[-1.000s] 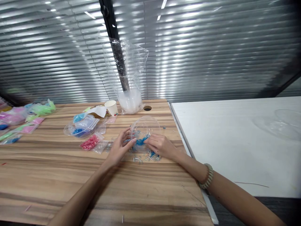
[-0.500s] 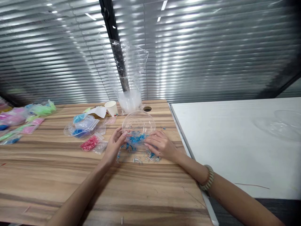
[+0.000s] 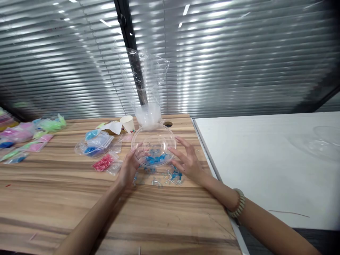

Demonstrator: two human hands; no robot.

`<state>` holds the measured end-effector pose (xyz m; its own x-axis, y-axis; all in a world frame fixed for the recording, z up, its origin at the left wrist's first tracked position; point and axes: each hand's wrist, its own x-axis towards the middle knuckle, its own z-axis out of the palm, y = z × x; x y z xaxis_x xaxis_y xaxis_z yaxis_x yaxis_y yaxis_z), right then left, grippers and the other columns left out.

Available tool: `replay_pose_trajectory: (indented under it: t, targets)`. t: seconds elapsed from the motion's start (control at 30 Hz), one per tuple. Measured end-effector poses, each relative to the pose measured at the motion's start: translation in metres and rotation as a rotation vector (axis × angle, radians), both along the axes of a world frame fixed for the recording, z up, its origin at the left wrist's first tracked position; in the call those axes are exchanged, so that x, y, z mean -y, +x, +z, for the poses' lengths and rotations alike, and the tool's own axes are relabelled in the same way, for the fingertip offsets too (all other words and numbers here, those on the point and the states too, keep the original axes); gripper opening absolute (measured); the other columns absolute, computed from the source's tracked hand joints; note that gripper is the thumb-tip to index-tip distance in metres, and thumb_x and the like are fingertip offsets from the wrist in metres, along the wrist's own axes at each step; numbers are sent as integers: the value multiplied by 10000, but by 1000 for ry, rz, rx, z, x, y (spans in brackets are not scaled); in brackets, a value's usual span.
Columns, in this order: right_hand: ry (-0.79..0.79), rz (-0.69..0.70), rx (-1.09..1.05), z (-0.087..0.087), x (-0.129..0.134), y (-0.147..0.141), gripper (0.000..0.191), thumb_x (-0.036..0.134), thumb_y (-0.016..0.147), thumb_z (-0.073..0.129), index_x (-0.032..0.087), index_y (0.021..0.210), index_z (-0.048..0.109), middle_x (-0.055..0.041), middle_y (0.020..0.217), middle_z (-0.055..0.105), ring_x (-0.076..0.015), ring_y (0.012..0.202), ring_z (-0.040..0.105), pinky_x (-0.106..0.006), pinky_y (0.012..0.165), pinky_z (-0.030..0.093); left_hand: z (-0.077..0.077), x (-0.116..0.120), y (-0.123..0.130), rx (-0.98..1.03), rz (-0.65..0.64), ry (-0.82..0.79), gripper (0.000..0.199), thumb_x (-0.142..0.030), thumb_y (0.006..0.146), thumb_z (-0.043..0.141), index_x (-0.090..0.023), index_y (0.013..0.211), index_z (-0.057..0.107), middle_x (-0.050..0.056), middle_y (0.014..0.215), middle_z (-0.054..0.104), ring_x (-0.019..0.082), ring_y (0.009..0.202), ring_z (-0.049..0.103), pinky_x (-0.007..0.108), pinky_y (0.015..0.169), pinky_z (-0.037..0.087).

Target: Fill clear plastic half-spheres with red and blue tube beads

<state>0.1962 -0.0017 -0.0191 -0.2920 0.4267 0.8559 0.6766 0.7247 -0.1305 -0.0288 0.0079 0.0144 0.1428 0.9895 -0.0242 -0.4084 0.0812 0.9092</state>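
Note:
A clear plastic bowl is tilted toward me, with small blue pieces gathered low inside it. My left hand grips the bowl's left side, some fingers showing through the clear wall. My right hand is at the bowl's right rim with its fingers spread; whether the fingertips touch the rim I cannot tell. Loose blue and clear small tube-like pieces lie scattered on the wooden table below the bowl.
Left of the bowl lie a bag of red pieces and a clear dish with blue pieces and bags. A paper cup and a bag of clear cups stand behind. Colourful bags lie far left; a white table adjoins right.
The bowl has risen and tilted more toward me, held by my left hand. My right hand's fingers have spread and moved slightly right along the rim.

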Motion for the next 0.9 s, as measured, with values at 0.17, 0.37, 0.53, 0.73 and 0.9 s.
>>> replay_pose_trajectory:
  t: [0.17, 0.37, 0.53, 0.73, 0.9]
  targets:
    - [-78, 76, -18, -1, 0, -2, 570, 243, 877, 558, 294, 1390, 315, -115, 1488, 224, -272, 1319, 343, -470, 984, 442, 2, 3, 1, 2, -59, 41, 462, -362, 708, 665, -192, 1133, 602, 58, 1087, 646, 216, 991, 591, 320, 850, 454]
    - [-126, 97, 19, -4, -1, -3, 598, 272, 870, 571, 248, 1393, 281, -148, 1492, 224, -272, 1355, 293, -478, 1023, 414, 0, 4, 0, 26, -84, 32, 448, -263, 714, 598, -200, 1157, 596, 70, 1205, 607, 264, 1119, 539, 386, 954, 398]
    - [-111, 93, 42, -8, -1, -3, 492, 320, 851, 593, 200, 1282, 389, -173, 1466, 295, -276, 1360, 291, -479, 1018, 423, -3, 1, -4, 58, -136, 25, 459, -231, 750, 520, -179, 1203, 577, 87, 1289, 562, 274, 1211, 479, 417, 1032, 332]
    - [-85, 123, 16, -9, -2, -1, 351, 330, 833, 615, 190, 1105, 443, -185, 1456, 324, -276, 1370, 269, -477, 990, 449, -12, -6, -8, 76, -231, -12, 542, -254, 782, 480, -204, 1321, 478, 83, 1267, 587, 284, 1254, 447, 463, 1058, 291]
    - [-89, 119, -23, -6, -1, -2, 358, 317, 839, 608, 186, 1123, 435, -189, 1466, 306, -272, 1365, 282, -456, 978, 460, -9, -3, -6, 8, -203, -26, 558, -313, 796, 538, -221, 1340, 452, 87, 1287, 571, 289, 1201, 502, 451, 1036, 324]
